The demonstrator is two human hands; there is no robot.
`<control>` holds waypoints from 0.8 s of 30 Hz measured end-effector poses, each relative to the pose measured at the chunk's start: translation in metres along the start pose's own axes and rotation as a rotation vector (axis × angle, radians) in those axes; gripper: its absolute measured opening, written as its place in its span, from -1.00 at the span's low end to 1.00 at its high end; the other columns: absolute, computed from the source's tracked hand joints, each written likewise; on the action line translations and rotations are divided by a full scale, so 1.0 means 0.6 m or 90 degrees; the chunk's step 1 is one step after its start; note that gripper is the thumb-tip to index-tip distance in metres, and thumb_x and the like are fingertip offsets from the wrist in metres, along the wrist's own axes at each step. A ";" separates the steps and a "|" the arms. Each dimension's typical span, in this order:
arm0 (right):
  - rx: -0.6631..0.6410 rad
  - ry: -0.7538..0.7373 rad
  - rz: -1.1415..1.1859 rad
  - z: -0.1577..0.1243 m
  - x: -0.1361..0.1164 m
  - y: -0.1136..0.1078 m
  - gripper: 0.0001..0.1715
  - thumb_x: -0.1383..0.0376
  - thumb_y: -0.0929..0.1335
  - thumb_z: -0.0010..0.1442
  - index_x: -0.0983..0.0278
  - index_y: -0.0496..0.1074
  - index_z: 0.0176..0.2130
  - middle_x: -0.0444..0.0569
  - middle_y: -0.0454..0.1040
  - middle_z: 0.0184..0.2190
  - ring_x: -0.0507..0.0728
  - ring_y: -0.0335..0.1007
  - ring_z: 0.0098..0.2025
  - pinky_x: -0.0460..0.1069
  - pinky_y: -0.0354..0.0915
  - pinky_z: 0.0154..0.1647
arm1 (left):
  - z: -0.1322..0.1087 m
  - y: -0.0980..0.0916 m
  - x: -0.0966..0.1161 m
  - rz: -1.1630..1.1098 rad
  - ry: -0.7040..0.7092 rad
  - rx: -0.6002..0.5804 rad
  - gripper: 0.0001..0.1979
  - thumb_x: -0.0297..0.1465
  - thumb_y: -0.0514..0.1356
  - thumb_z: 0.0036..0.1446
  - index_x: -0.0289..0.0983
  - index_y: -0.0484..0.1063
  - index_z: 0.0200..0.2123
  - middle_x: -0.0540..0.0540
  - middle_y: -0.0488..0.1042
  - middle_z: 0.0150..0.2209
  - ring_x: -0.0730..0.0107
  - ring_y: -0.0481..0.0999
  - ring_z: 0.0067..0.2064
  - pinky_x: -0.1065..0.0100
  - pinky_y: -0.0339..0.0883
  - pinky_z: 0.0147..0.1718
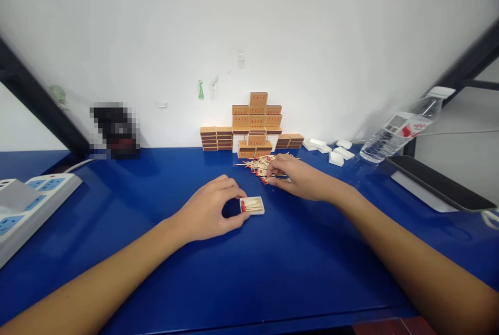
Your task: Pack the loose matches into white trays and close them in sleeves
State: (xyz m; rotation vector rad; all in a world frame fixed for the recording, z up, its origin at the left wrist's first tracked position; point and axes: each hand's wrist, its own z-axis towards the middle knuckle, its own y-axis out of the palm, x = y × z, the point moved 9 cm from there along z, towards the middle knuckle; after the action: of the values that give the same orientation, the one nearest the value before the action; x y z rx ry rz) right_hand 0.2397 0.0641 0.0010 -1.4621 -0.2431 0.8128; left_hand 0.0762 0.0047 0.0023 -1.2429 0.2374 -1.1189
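Note:
A small white matchbox tray (262, 212) lies on the blue table with several red-tipped matches (254, 205) inside. My left hand (212, 205) grips the tray at its left end, thumb on the near side and fingers on the far side. Beyond it, a loose heap of matches (255, 165) lies in front of stacked matchboxes. My right hand (298, 176) reaches into the right side of this heap, its fingers curled and closing with the thumb around some matches. Exactly how many it holds is hidden.
Orange-brown matchboxes (257, 121) are stacked against the wall. White trays or small white blocks (336, 158) lie to their right, beside a leaning water bottle (403, 126) and a black-topped flat object (440, 182). A power strip (47, 205) is at the left on the blue table (156, 283).

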 end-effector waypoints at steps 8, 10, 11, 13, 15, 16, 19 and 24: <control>-0.042 0.029 0.012 -0.005 0.013 0.001 -0.74 0.12 0.36 0.39 0.24 0.44 -0.25 0.05 0.49 -0.21 0.24 0.34 -0.10 0.06 0.21 -0.10 | 0.003 -0.004 0.000 0.010 -0.001 0.003 -0.80 -0.28 0.31 0.26 -0.22 0.55 -0.08 -0.13 0.58 -0.14 0.16 0.51 -0.09 0.11 0.44 -0.05; -0.051 0.032 0.018 -0.005 0.013 0.001 -0.74 0.11 0.37 0.37 0.24 0.45 -0.25 0.06 0.50 -0.19 0.24 0.33 -0.09 0.07 0.21 -0.09 | 0.003 -0.003 -0.001 0.008 -0.005 -0.001 -0.79 -0.28 0.31 0.26 -0.21 0.55 -0.07 -0.14 0.58 -0.14 0.16 0.51 -0.09 0.11 0.44 -0.07; -0.055 0.031 0.017 -0.005 0.012 0.001 -0.75 0.11 0.37 0.37 0.24 0.45 -0.26 0.06 0.49 -0.19 0.24 0.33 -0.09 0.07 0.21 -0.07 | 0.003 -0.003 -0.001 0.006 -0.004 -0.001 -0.79 -0.28 0.31 0.26 -0.21 0.55 -0.07 -0.14 0.58 -0.14 0.16 0.51 -0.09 0.11 0.44 -0.07; -0.063 0.034 0.016 -0.006 0.011 0.002 -0.76 0.12 0.37 0.36 0.24 0.44 -0.26 0.06 0.49 -0.19 0.24 0.32 -0.08 0.08 0.21 -0.06 | 0.002 -0.003 -0.001 0.006 -0.003 0.001 -0.79 -0.28 0.31 0.26 -0.21 0.55 -0.08 -0.14 0.58 -0.14 0.16 0.51 -0.09 0.10 0.44 -0.07; -0.068 0.039 0.012 -0.007 0.010 0.003 -0.76 0.13 0.36 0.37 0.24 0.43 -0.26 0.07 0.47 -0.19 0.24 0.31 -0.09 0.08 0.21 -0.07 | 0.002 -0.003 -0.002 0.009 0.000 0.004 -0.79 -0.28 0.31 0.26 -0.22 0.55 -0.08 -0.15 0.58 -0.13 0.16 0.51 -0.08 0.10 0.44 -0.05; -0.067 0.040 0.010 -0.007 0.009 0.003 -0.76 0.13 0.35 0.37 0.24 0.42 -0.27 0.07 0.47 -0.20 0.24 0.31 -0.10 0.08 0.21 -0.07 | 0.002 -0.003 -0.002 0.012 0.000 0.005 -0.79 -0.27 0.31 0.26 -0.23 0.55 -0.08 -0.15 0.57 -0.13 0.16 0.50 -0.08 0.10 0.44 -0.05; -0.073 0.031 0.006 -0.009 0.005 0.006 -0.72 0.12 0.32 0.39 0.24 0.40 -0.29 0.08 0.46 -0.21 0.23 0.30 -0.12 0.09 0.21 -0.08 | 0.003 -0.004 -0.005 0.018 -0.005 0.003 -0.78 -0.27 0.31 0.26 -0.23 0.55 -0.08 -0.15 0.57 -0.13 0.15 0.51 -0.07 0.10 0.45 -0.05; -0.082 0.024 -0.001 -0.009 0.004 0.013 -0.68 0.09 0.30 0.40 0.25 0.41 -0.29 0.08 0.46 -0.23 0.24 0.32 -0.13 0.10 0.22 -0.08 | 0.003 -0.005 -0.008 0.021 -0.008 0.007 -0.77 -0.27 0.32 0.25 -0.23 0.56 -0.07 -0.15 0.57 -0.14 0.15 0.51 -0.08 0.10 0.45 -0.06</control>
State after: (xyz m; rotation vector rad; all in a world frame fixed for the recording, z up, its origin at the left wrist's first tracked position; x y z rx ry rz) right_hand 0.2420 0.0606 -0.0080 -1.5963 -0.2728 0.7796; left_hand 0.0736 0.0096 0.0035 -1.2325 0.2410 -1.0825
